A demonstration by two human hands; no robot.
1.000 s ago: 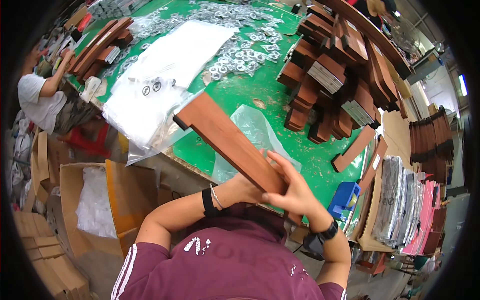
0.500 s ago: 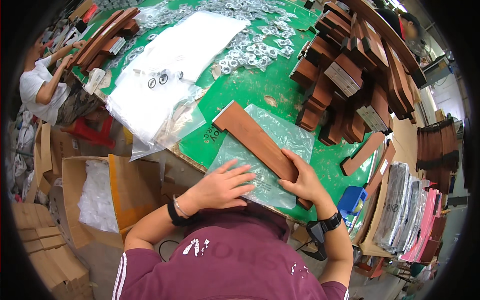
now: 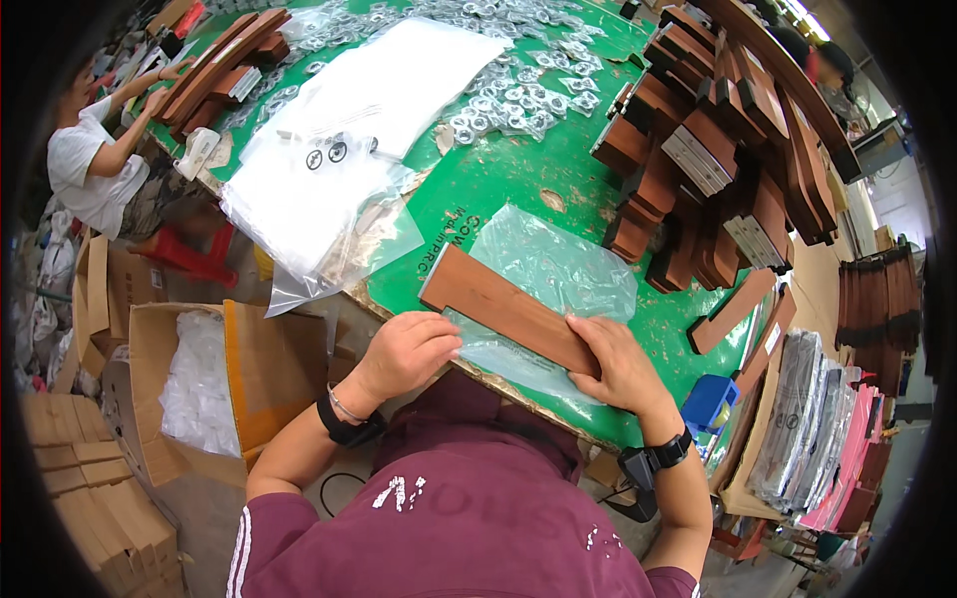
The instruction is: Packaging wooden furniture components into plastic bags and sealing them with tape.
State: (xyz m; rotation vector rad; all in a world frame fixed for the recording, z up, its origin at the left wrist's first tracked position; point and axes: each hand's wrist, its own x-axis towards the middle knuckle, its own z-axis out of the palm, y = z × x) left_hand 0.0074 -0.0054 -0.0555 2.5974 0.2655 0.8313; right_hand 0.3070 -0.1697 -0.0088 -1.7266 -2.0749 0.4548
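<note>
A brown wooden piece (image 3: 508,309), notched near its left end, lies slantwise across a clear plastic bag (image 3: 558,257) on the green table. My right hand (image 3: 623,364) grips its right end, thumb on the near edge and fingers on the far one. Below the left end of the wood is my left hand (image 3: 411,349), its fingers closed in a pinch on the near left edge of the bag. Part of the bag is hidden under the wood.
Dark-ended brown wooden pieces (image 3: 698,149) are piled at right. White plastic sheets (image 3: 389,85) and small bagged metal parts (image 3: 518,100) cover the far side. A blue tape dispenser (image 3: 710,402) stands at the near right edge. An open carton (image 3: 274,364) sits at left; a person (image 3: 105,159) works beyond.
The wooden piece has turned, its left end coming nearer to me. My left hand has moved left and closed from spread fingers to a pinch at the bag's edge.
</note>
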